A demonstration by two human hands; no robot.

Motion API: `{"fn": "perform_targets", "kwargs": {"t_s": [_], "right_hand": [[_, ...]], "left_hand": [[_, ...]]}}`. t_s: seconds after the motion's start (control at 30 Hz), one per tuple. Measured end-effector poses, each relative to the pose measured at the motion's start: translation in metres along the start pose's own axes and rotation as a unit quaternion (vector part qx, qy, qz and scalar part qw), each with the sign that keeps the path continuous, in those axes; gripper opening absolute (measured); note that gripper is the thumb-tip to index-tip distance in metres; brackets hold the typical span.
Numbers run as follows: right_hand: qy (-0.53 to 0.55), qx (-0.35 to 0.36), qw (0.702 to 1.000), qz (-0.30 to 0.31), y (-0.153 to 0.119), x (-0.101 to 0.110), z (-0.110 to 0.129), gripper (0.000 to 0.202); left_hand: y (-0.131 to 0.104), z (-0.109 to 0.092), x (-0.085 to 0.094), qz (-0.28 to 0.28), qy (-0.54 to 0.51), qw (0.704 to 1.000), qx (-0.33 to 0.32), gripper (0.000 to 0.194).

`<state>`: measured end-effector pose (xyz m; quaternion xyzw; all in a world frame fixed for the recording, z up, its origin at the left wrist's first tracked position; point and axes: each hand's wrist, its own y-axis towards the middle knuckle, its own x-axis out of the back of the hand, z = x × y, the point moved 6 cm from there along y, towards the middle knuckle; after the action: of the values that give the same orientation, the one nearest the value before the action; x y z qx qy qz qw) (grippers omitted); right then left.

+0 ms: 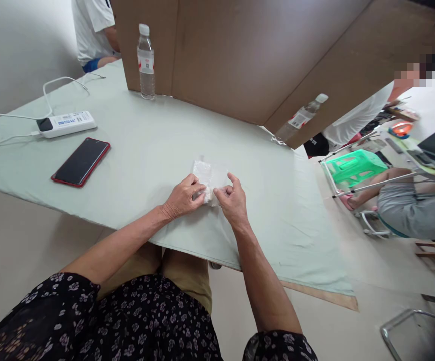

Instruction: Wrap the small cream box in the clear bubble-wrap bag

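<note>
A small clear plastic bag (219, 174) with a white, folded-looking packet (202, 170) in or under it lies on the table in front of me. What the white packet is made of I cannot make out. My left hand (187, 197) is closed on the near left part of the packet, thumb and fingers pinching it. At the bag's right side, my right hand (232, 200) pinches the film near its lower edge, with one finger raised. Both hands rest low over the table, close together.
A pale green cloth covers the table (134, 145). To the left lie a red-cased phone (82, 161) and a white power strip (66, 124) with cables. Water bottles (146, 65) (302, 119) stand by a cardboard partition (217, 60). Other people sit beyond it and at right, near a green stool (352, 165).
</note>
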<state>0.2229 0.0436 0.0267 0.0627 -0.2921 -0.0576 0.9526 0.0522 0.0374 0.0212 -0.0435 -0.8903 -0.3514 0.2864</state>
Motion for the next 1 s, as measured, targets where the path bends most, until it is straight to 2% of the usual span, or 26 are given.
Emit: {"fn": "perform_targets", "kwargs": {"t_s": [0.17, 0.43, 0.57, 0.73, 0.87, 1.0], "right_hand": [[0.029, 0.013, 0.999, 0.006, 0.009, -0.009, 0.003, 0.072], [-0.023, 0.04, 0.998, 0.03, 0.01, -0.014, 0.016, 0.059], [0.005, 0.028, 0.998, 0.047, 0.001, -0.011, 0.014, 0.06], [0.029, 0.051, 0.992, 0.108, -0.007, -0.01, 0.021, 0.055], [-0.022, 0.092, 0.986, 0.141, -0.01, -0.014, 0.028, 0.057], [-0.097, 0.13, 0.979, 0.124, -0.013, -0.017, 0.033, 0.065]], "left_hand": [[0.002, -0.002, 0.002, 0.003, -0.008, 1.0, -0.016, 0.016], [0.005, -0.003, -0.001, 0.01, -0.026, 1.0, -0.004, 0.014], [0.007, -0.002, -0.004, 0.02, -0.04, 0.999, 0.016, 0.024], [0.007, -0.001, -0.003, 0.032, -0.071, 0.996, 0.034, 0.04], [0.006, 0.001, -0.003, 0.027, -0.118, 0.988, 0.092, 0.041], [0.005, 0.004, -0.002, -0.01, -0.119, 0.978, 0.172, 0.027]]}}
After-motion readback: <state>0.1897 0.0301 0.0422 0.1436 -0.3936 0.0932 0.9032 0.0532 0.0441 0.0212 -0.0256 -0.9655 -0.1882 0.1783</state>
